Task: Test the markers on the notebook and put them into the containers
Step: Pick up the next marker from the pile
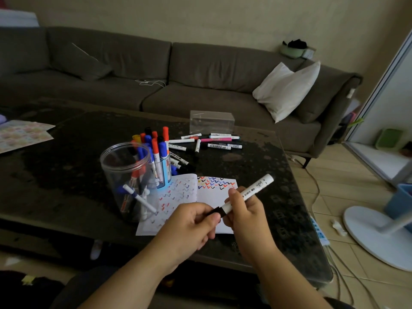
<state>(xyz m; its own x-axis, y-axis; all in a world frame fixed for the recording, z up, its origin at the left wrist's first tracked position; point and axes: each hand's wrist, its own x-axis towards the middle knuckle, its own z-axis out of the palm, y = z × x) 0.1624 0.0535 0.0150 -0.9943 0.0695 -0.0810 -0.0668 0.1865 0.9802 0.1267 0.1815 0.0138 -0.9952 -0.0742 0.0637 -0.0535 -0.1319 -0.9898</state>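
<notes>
Over the open notebook (214, 197) I hold a white marker (252, 191) with a black cap. My right hand (243, 210) grips the barrel, while my left hand (191, 221) pinches the black cap end. The notebook pages carry rows of coloured check marks. To its left stands a clear plastic jar (127, 177) holding several markers. Behind the jar, a blue holder (166, 172) is packed with red, blue and black markers. Several loose markers (214, 141) lie further back on the table.
A clear rectangular box (211, 121) stands behind the loose markers. Patterned paper sheets (20, 134) lie at the table's left edge. A grey sofa with a white pillow (287, 90) runs behind the dark table (256, 157). A fan base (379, 230) and cables are on the floor right.
</notes>
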